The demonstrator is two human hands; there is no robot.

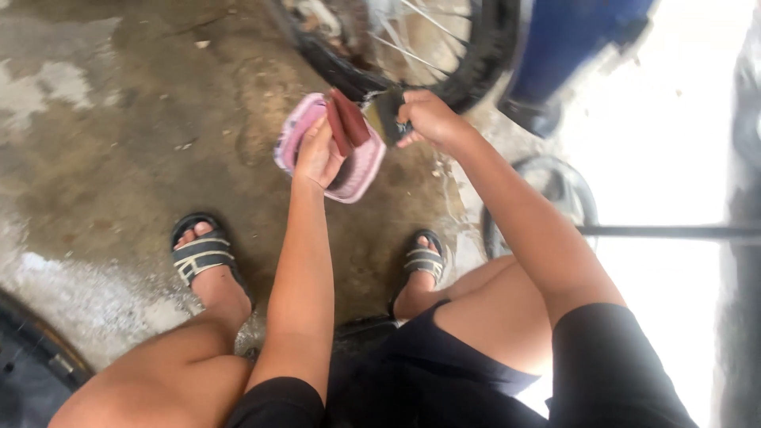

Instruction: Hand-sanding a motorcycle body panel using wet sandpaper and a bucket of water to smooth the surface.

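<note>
Overhead, the person squats on a wet concrete floor (119, 119); the open room lies from 9 to 11 o'clock, bare and damp. At 12 o'clock a spoked wheel (412, 47) closes the far edge, with a blue bike part (571, 40) at 1 o'clock. A dark rod (674, 232) crosses at 3 o'clock, and a tyre rim (32, 364) curves in at 7 o'clock.

Centre frame: a pink basket (361, 170) sits just below the wheel. The left hand (317, 154) reaches into it, fingers curled around dark red flat pieces (347, 120) that stick up past the basket's rim. What else lies inside is hidden by the hand.

The right hand (432, 119), just beside the basket at 1 o'clock, pinches a small dark patch (388, 111). It is close to the tyre; whether it touches is unclear.

Sandalled feet (202, 254) flank the basket at 5 and 8 o'clock.
</note>
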